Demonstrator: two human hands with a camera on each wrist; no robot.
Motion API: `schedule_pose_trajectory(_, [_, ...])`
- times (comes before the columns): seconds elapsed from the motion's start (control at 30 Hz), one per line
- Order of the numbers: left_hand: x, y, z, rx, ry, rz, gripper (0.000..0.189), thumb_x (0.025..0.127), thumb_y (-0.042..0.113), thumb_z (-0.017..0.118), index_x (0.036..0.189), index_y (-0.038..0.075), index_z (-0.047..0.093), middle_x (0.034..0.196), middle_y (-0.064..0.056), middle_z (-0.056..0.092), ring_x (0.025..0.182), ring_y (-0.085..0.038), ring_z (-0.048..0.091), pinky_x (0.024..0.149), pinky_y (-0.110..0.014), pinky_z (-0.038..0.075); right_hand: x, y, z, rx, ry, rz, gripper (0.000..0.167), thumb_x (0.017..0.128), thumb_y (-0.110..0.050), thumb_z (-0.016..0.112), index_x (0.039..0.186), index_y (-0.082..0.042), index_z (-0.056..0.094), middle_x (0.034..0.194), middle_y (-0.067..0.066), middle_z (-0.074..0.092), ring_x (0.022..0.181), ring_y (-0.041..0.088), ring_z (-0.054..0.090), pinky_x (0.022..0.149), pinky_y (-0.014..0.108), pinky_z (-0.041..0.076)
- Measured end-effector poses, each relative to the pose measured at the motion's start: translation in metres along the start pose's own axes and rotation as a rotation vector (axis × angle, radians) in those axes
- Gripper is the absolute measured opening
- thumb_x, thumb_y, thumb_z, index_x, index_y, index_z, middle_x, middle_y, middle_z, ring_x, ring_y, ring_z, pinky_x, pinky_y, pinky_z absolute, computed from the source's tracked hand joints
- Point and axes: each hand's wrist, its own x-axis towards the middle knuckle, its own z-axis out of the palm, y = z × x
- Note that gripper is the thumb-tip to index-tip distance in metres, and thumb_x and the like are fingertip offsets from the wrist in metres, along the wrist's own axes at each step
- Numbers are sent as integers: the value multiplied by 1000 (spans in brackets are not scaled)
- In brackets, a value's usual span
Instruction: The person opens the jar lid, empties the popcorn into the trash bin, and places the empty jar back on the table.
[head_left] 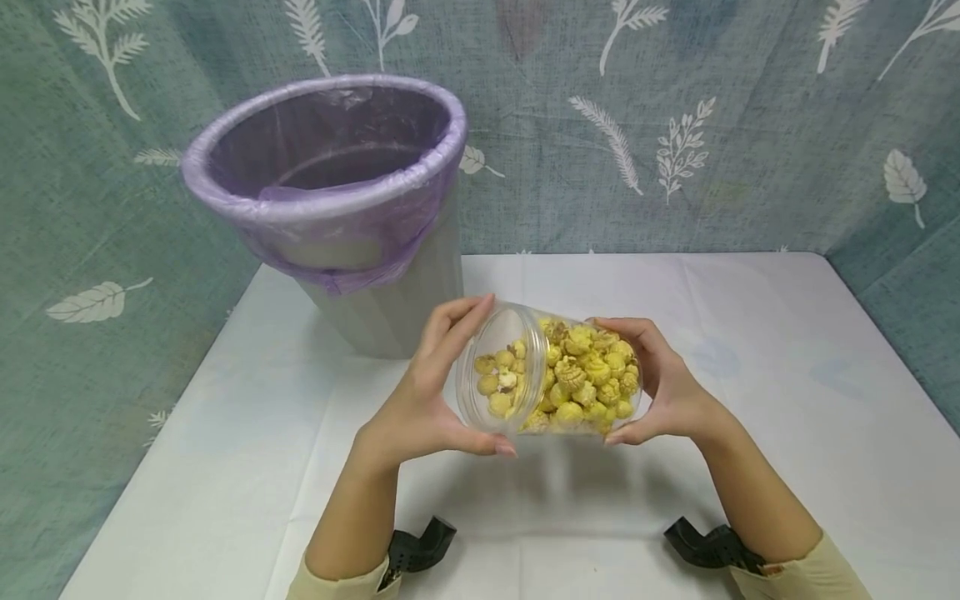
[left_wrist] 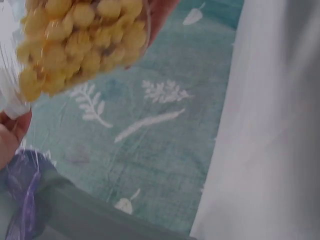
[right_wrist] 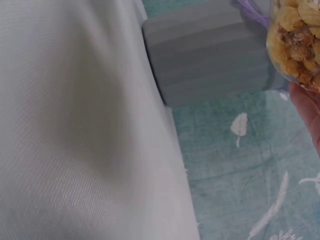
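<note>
A clear plastic jar of yellow popcorn (head_left: 581, 375) lies tilted on its side between both hands, held above the table. Its round clear lid (head_left: 480, 371) faces left, toward the bin. My left hand (head_left: 431, 400) grips the lid end, thumb below and fingers over the top edge. At the jar's base, my right hand (head_left: 667, 383) holds on with the thumb underneath and fingers on top. In the left wrist view the popcorn (left_wrist: 82, 42) shows through the jar wall, with left fingertips at the lid's rim. The right wrist view catches only the base end and some fingers (right_wrist: 305, 107).
A grey trash bin (head_left: 382, 308) lined with a purple bag (head_left: 330, 204) stands at the back left of the table. White cloth (head_left: 787, 375) covers the table. Behind it hangs a green curtain (head_left: 540, 158) with white leaf prints.
</note>
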Motion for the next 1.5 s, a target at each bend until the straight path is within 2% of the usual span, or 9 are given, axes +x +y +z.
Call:
schedule_pose_trajectory(0.13, [0,7,5,-1,62,-103,118,53,25,92,149,7,26,139,-13,30,128,-25,34,106,-48,33,2,0,1,-7,50,-54,105,62,-19,89,134,18,22,145,1,35,137,16,27,106,22,33])
schedule_pose_trajectory(0.23, [0,11,8,4,97,-184,114,54,20,90,149,10,27,138,-12,31,127,-23,35,105,-50,33,3,0,1,-15,74,-96,104,64,-23,88,133,20,23,145,3,35,138,18,26,109,23,30])
schedule_pose_trajectory(0.33, [0,13,10,2,123,-238,110,62,42,87,150,13,27,137,-11,33,125,-22,36,104,-50,33,4,0,1,-14,86,-93,104,64,-23,87,134,19,23,145,3,35,138,18,26,108,24,31])
schedule_pose_trajectory(0.47, [1,14,10,-2,157,-254,108,67,72,66,149,13,28,137,-11,34,124,-22,36,102,-46,32,4,1,1,-1,99,-82,105,64,-23,88,134,19,22,145,3,35,136,18,29,103,23,37])
schedule_pose_trajectory(0.83, [1,12,3,-1,201,-223,108,68,69,68,149,9,28,136,-15,35,124,-30,36,101,-49,33,2,-2,-3,28,113,-37,106,61,-13,89,136,17,21,145,2,35,129,16,39,91,22,47])
schedule_pose_trajectory(0.97, [0,8,-1,11,199,-237,106,69,68,68,149,10,28,136,-14,35,124,-31,35,101,-52,32,2,-3,-5,41,125,-35,107,60,-11,90,137,16,21,144,2,34,126,15,41,88,22,49])
schedule_pose_trajectory(1.17, [-3,4,-8,18,170,-305,104,69,66,70,150,16,29,137,-11,34,126,-26,34,102,-53,30,0,-2,-10,42,158,-59,106,61,-12,89,137,15,22,143,3,35,122,14,44,85,21,50])
schedule_pose_trajectory(1.33, [-5,0,-17,74,89,-429,100,70,46,81,150,22,27,140,-7,32,129,-23,33,106,-53,29,-2,-2,-18,50,195,-48,108,52,8,88,140,9,25,141,4,37,121,15,45,87,21,50])
schedule_pose_trajectory(1.5, [-5,-6,-21,127,30,-524,101,69,34,83,151,26,25,141,-4,30,128,-22,34,104,-52,32,-3,-2,-24,91,228,-79,106,55,4,89,141,5,27,140,7,39,118,16,47,84,21,51])
